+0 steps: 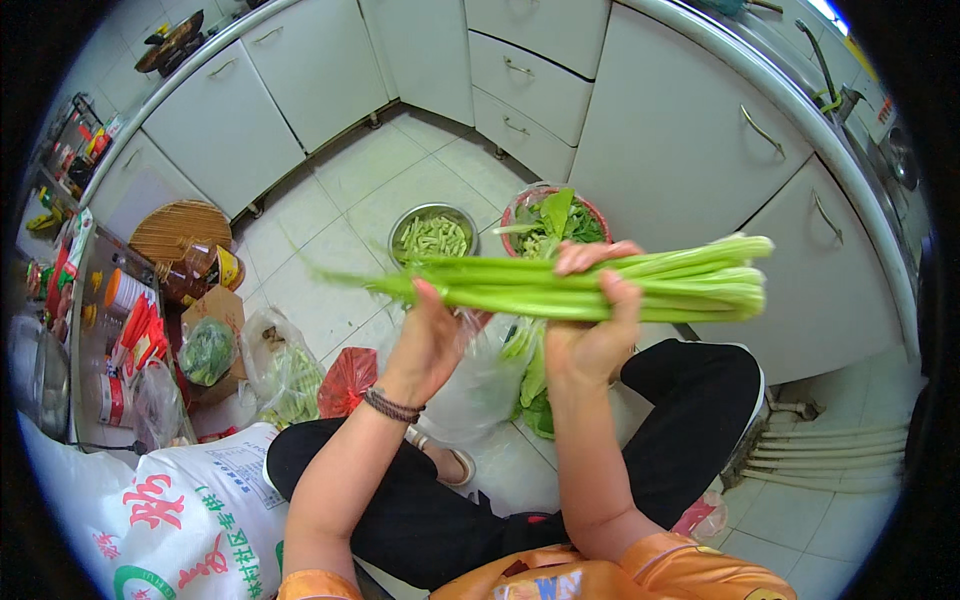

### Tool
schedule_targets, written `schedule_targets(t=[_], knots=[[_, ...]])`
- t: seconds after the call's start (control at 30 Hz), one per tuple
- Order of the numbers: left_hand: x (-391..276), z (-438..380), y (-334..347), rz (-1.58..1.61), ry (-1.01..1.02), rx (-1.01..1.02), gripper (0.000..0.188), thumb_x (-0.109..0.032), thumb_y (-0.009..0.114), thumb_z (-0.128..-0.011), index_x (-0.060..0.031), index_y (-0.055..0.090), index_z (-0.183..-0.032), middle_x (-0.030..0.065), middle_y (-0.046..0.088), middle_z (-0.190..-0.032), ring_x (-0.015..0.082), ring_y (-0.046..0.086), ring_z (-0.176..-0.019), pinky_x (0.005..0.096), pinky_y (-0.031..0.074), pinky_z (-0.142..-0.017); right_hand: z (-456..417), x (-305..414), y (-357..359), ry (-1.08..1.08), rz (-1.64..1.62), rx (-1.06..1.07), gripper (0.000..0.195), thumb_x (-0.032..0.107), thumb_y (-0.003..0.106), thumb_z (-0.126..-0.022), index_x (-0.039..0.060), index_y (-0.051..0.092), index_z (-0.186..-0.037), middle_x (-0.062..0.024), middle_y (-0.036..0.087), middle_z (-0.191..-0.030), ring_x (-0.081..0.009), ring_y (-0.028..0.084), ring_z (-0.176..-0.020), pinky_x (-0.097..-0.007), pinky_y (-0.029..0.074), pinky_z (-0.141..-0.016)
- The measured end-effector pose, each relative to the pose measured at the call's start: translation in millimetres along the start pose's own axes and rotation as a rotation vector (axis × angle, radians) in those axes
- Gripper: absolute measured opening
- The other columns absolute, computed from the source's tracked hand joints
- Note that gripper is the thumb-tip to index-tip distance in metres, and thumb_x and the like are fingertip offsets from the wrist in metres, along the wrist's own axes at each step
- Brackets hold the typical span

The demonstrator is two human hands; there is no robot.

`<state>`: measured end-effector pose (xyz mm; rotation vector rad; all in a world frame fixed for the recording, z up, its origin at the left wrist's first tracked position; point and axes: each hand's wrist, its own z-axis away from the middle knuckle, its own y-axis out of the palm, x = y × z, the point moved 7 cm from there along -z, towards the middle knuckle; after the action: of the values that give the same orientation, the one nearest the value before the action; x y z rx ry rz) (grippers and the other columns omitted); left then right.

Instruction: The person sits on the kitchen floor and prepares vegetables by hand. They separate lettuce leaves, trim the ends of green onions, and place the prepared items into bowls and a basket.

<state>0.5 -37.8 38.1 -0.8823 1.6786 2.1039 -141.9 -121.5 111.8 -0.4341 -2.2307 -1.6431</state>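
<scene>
A bundle of long green celery-like stalks (525,289) lies sideways across both hands, its pale root ends to the right and its thin tips to the left. My right hand (596,300) is closed around the thicker half. Under the thinner left part, my left hand (435,337) supports the stalks with its thumb up against them; its fingers are partly hidden. A clear plastic bag (472,390) hangs below the left hand. Leafy greens (536,412) lie on the floor beneath the right hand. Beyond the bundle, a metal bowl (433,208) holds cut green pieces, beside a red basket (606,225) of leafy greens.
Bags of vegetables (289,375), a red plastic bag (349,381) and a cardboard box (236,311) sit on the left. A large white woven sack (180,517) stands at lower left. White cabinets (667,142) line the back and right; pipes (825,457) run at lower right.
</scene>
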Motion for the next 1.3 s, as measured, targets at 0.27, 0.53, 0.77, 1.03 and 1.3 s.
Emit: schedule_targets(t=[0.27,0.53,0.77,1.03,1.3], knots=[[-21.8,-3.5,-48.7,0.314,0.124,-0.298,0.025,-0.023,0.065,-0.084,-0.0044,0.05,-0.095,0.0022,0.055,-0.077,0.0141,0.055,-0.077,0.0323,0.045,-0.086,47.1,-56.1,-18.3,0.303,-0.014,-0.007,0.013,0.011,0.049,-0.086,0.0061,0.041,-0.095,-0.0078,0.048,-0.071,-0.0204,0.05,-0.071,-0.0431,0.042,-0.084],[-18.2,-5.0,-50.2,0.058,0.063,-0.201,0.015,-0.024,0.054,-0.092,-0.0106,0.047,-0.089,-0.0046,0.042,-0.067,0.0073,0.045,-0.065,0.027,0.042,-0.077,38.5,-56.2,-17.4,0.37,0.256,0.155,0.013,0.004,0.051,-0.086,0.0034,0.04,-0.094,-0.0074,0.049,-0.071,-0.018,0.05,-0.065,-0.0386,0.046,-0.073],[-36.4,-9.7,-57.6,0.194,0.162,-0.255,0.022,-0.02,0.057,-0.089,-0.0044,0.048,-0.102,0.0013,0.05,-0.083,0.0097,0.049,-0.07,0.026,0.044,-0.077,26.3,-59.3,-25.9,0.433,0.241,0.108,0.012,0.002,0.049,-0.084,0.0017,0.042,-0.093,-0.0082,0.049,-0.07,-0.0192,0.051,-0.064,-0.0377,0.045,-0.068],[-45.3,-8.4,-52.9,-0.328,0.093,-0.12,0.014,-0.016,0.056,-0.089,-0.0022,0.054,-0.093,0.0018,0.053,-0.076,0.0104,0.053,-0.068,0.0312,0.049,-0.075,7.7,-59.9,-18.9,0.594,0.43,0.132,0.02,0.002,0.053,-0.08,-0.0024,0.046,-0.098,-0.0095,0.051,-0.067,-0.02,0.053,-0.059,-0.0324,0.046,-0.06],[-61.0,-6.6,-54.3,-0.047,0.197,-0.219,0.034,-0.025,0.054,-0.091,-0.0003,0.047,-0.114,-0.0006,0.047,-0.075,0.0075,0.044,-0.06,0.0265,0.045,-0.066,-23.5,-61.1,-12.9,0.7,0.583,0.209,0.029,0.006,0.054,-0.072,-0.003,0.045,-0.098,-0.0079,0.047,-0.062,-0.0198,0.05,-0.054,-0.0345,0.045,-0.057]])
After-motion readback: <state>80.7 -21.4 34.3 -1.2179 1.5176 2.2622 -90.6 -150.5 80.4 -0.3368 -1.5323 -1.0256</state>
